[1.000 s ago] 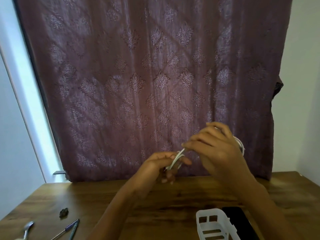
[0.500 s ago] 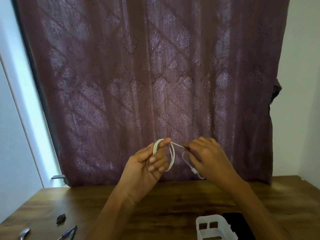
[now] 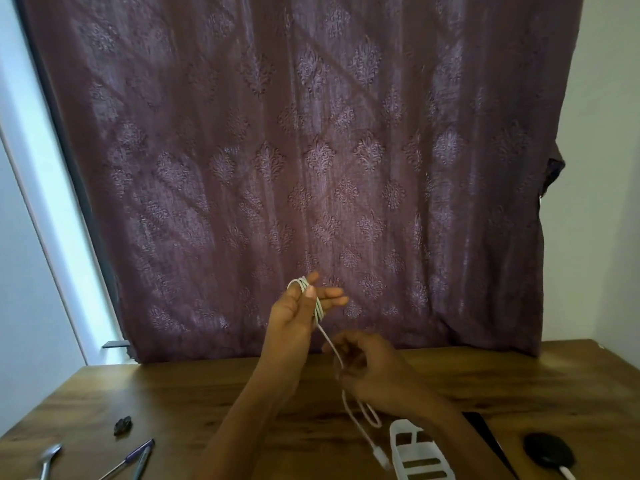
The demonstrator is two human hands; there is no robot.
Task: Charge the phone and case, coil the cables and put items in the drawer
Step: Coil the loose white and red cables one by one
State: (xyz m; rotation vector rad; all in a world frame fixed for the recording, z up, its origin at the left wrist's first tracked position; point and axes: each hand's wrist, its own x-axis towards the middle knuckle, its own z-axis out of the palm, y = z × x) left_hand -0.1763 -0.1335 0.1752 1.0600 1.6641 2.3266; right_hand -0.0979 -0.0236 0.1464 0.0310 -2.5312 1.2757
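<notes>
A white cable (image 3: pixel 330 344) is wound in a small coil round the fingers of my left hand (image 3: pixel 298 310), with the thumb pinning the coil. My left hand is raised in front of the curtain. From the coil the cable runs down through my right hand (image 3: pixel 369 370), whose curled fingers hold it just above the table. Below that hand the free end hangs in a loop, and its connector (image 3: pixel 381 457) dangles near a white slotted plastic holder (image 3: pixel 403 441). A black phone (image 3: pixel 479 426) lies partly hidden behind my right forearm. A black round case (image 3: pixel 549 453) sits at the right with a white plug in it.
The wooden table (image 3: pixel 207 393) carries a small dark object (image 3: pixel 123 426), two pens (image 3: pixel 138 457) and a metal tool (image 3: pixel 48 459) at the front left. A patterned purple curtain (image 3: pixel 311 168) hangs behind the table, with white walls on both sides.
My right hand has dropped from level with the left hand to below it, drawing the cable downward. My left hand has risen a little and its fingers have straightened.
</notes>
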